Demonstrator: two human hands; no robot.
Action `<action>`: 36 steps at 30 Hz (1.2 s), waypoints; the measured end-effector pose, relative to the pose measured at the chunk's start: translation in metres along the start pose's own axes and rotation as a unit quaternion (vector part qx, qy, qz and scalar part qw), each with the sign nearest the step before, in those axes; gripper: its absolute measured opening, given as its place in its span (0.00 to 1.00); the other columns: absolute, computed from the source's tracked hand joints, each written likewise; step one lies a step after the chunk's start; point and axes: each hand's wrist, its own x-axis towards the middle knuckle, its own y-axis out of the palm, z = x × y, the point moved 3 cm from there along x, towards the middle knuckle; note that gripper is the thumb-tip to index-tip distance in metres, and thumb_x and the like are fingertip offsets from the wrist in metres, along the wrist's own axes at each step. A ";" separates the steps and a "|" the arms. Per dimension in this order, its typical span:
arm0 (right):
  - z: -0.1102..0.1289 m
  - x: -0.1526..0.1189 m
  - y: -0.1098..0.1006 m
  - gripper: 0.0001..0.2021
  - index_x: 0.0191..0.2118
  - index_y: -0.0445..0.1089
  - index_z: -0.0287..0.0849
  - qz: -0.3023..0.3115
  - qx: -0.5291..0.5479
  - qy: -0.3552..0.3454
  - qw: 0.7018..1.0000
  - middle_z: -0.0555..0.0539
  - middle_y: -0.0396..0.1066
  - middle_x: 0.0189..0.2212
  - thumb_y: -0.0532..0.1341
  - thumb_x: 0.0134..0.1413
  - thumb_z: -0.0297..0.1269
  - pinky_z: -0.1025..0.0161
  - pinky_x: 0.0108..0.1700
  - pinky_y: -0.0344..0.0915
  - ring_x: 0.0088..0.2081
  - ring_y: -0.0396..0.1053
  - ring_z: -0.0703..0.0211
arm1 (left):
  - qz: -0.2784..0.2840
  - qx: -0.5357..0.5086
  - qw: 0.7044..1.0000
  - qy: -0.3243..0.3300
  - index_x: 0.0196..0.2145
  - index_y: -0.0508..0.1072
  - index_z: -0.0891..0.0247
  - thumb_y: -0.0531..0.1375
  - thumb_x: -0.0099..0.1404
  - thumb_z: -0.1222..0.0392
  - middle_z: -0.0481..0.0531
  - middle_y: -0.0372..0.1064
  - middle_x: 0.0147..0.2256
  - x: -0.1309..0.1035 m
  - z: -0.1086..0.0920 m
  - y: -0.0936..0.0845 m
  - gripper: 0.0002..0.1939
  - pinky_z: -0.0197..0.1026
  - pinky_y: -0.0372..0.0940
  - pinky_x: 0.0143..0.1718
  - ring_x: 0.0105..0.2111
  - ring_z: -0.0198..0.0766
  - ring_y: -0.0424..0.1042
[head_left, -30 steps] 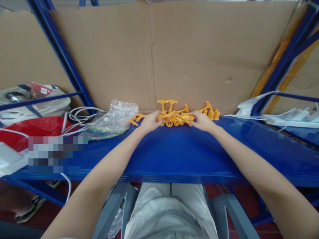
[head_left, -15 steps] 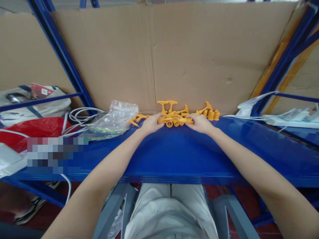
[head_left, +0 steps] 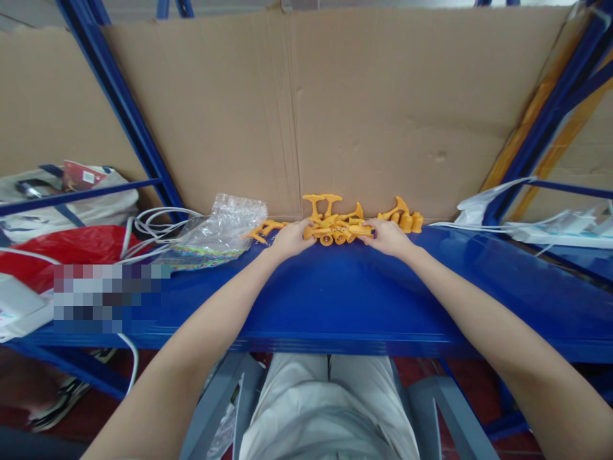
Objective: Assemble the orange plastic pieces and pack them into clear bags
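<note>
A pile of orange plastic corkscrew parts lies at the back of the blue shelf, with round hollow ends facing me. My left hand presses its curled fingers against the pile's left side. From the right side, my right hand grips the pile in the same way, thumb in front. Some fingertips are hidden among the parts. Behind the pile, T-shaped orange handles with ridged stems lean on the cardboard. More orange pieces lie left of my left hand, and orange sleeves stand beyond my right hand.
A clear plastic bag, white cables and a red bag lie to the left. A cardboard sheet closes off the back. Blue uprights flank the shelf; a white power strip is at right.
Both hands stay at the sides of the pile. A few parts in the pile have shifted slightly near my right hand. The view has moved a little.
</note>
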 end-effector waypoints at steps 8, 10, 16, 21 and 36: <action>0.003 0.001 0.003 0.15 0.48 0.74 0.41 -0.002 0.010 -0.027 1.000 0.40 0.77 0.47 0.60 0.56 0.38 0.53 0.47 0.69 0.45 0.75 0.47 | 0.005 0.020 1.000 0.003 0.53 0.72 0.63 0.61 0.61 0.57 0.56 0.77 0.41 -0.001 -0.003 0.001 0.22 0.42 0.67 0.43 0.43 0.49 0.76; 0.007 0.001 0.003 0.15 0.48 0.74 0.41 -0.008 0.004 -0.050 0.999 0.41 0.77 0.46 0.60 0.56 0.37 0.53 0.47 0.68 0.45 0.75 0.48 | 0.005 0.014 1.000 0.012 0.52 0.73 0.62 0.61 0.61 0.58 0.55 0.77 0.41 -0.002 -0.008 0.001 0.21 0.42 0.67 0.43 0.42 0.48 0.76; 0.023 0.000 0.003 0.15 0.49 0.72 0.36 -0.018 -0.050 -0.115 0.992 0.35 0.76 0.46 0.58 0.59 0.35 0.50 0.48 0.65 0.47 0.73 0.44 | 0.001 -0.022 0.999 0.028 0.49 0.75 0.62 0.60 0.59 0.62 0.54 0.78 0.40 -0.005 -0.021 0.002 0.19 0.40 0.67 0.42 0.41 0.44 0.77; 0.028 -0.001 0.001 0.15 0.50 0.71 0.34 -0.020 -0.071 -0.124 0.990 0.32 0.75 0.45 0.56 0.60 0.34 0.49 0.48 0.64 0.48 0.72 0.42 | -0.008 -0.055 0.998 0.017 0.48 0.75 0.63 0.60 0.59 0.63 0.53 0.78 0.36 -0.003 -0.018 0.004 0.18 0.38 0.66 0.39 0.36 0.43 0.77; -0.001 0.008 0.025 0.20 0.51 0.70 0.41 0.019 0.372 -0.037 0.927 0.41 0.75 0.45 0.67 0.50 0.35 0.53 0.46 0.73 0.39 0.76 0.55 | -0.033 -0.035 0.998 0.036 0.47 0.75 0.62 0.62 0.58 0.62 0.54 0.78 0.40 -0.001 -0.006 0.009 0.18 0.42 0.68 0.42 0.41 0.46 0.77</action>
